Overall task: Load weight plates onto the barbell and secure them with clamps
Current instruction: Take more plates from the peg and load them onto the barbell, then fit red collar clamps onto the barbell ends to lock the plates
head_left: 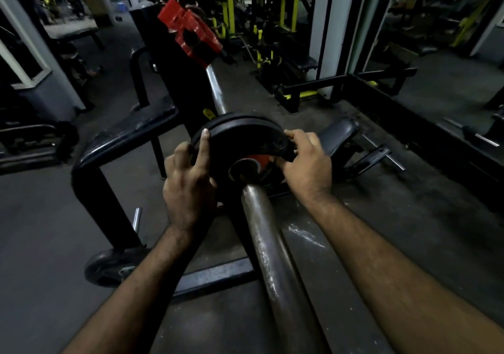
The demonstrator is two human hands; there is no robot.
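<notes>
A black weight plate sits on the near sleeve of the steel barbell, which runs from the bottom of the view up toward the far end. My left hand grips the plate's left rim, index finger raised along the edge. My right hand grips its right rim. A second black plate edge shows just behind the first. A bit of red shows at the plate's hub beside the sleeve. Red plates are on the far end of the bar.
A black steel rack frame stands to the left, with a small black plate on the floor at its base. A padded bench lies to the right. Yellow and black machines fill the back.
</notes>
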